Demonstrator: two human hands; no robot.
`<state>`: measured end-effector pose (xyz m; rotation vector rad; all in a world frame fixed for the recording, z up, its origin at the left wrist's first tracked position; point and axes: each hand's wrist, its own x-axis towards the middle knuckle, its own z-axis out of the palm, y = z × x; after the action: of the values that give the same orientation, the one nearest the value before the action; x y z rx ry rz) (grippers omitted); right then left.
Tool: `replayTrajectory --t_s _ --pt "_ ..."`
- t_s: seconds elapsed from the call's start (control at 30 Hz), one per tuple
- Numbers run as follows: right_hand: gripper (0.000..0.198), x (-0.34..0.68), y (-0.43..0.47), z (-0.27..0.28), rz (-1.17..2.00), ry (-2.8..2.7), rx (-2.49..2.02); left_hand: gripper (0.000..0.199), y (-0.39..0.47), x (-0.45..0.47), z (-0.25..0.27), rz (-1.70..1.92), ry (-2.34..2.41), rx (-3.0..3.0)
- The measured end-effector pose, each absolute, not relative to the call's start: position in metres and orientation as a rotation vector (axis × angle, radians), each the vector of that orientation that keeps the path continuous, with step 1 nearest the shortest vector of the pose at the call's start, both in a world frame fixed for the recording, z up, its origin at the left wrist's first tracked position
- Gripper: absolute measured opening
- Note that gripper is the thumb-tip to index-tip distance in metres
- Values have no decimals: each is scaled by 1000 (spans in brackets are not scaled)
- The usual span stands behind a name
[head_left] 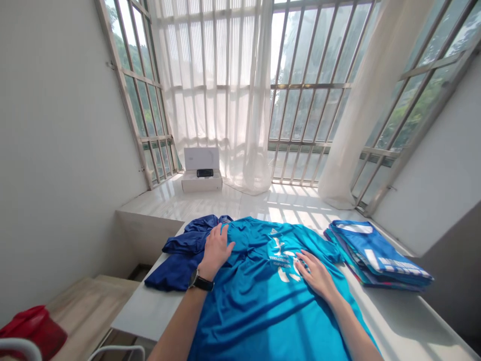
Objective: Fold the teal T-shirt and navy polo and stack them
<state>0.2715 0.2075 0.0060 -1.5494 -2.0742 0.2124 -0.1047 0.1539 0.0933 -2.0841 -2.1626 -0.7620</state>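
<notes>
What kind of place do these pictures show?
Probably a room at home, by a bay window: barred panes, a sheer curtain and a folded clothes pile suggest it.

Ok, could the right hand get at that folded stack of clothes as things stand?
Probably yes: the right hand lies spread on the bright blue shirt, and the folded stack of clothes sits off to that side, with only the shirt's low-lying sleeve visible between them.

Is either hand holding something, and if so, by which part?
Nothing is held: the left hand and right hand are open over the turquoise shirt.
</notes>
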Motion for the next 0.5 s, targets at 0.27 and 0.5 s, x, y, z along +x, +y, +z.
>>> replayTrajectory --t_s 0.27,0.5 --pt "51 268 203 13 228 -2072 -1582 29 170 -130 58 -1032 -2295 -1959" --pt "46 267 199 17 240 -2097 -1568 26 179 -127 68 -1937 -2286 -1739"
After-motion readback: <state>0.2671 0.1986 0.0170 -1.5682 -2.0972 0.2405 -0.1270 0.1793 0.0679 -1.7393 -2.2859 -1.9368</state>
